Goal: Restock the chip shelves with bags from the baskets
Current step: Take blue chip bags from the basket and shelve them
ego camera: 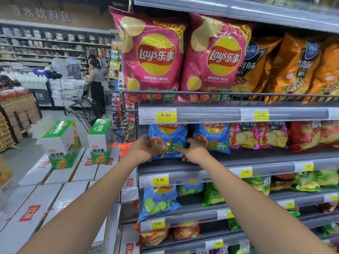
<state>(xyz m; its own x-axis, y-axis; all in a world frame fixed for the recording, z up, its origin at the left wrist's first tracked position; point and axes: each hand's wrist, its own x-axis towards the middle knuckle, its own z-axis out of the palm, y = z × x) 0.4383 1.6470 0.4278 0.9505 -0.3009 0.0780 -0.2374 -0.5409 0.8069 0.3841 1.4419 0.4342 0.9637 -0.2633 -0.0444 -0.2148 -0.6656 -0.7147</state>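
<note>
Fingers (146,143) of the left hand (142,150) curl round the lower left edge of the blue chip bag (167,138) and are clamped on it. The bag stands upright at the far left end of the middle shelf (256,159), set back from the front lip, above the 5.50 price tag (160,180). The right hand (195,153) meets it from the other side. One finger lies out along the bag's lower front, and the rest bend under its bottom right corner, gripping.

Judgement: the two-sided hold is there to square the bag up, face forward, and seat it in its lane. Placing looks to be in its last stage, with the bag not yet released.

Just to the right, a second blue bag (213,137) of the same kind stands upright, so this is likely the matching row. Whether the two touch, I cannot tell. Further right, pink bags (256,136) and red bags (304,136) fill the same shelf. Baskets are not in view.
</note>
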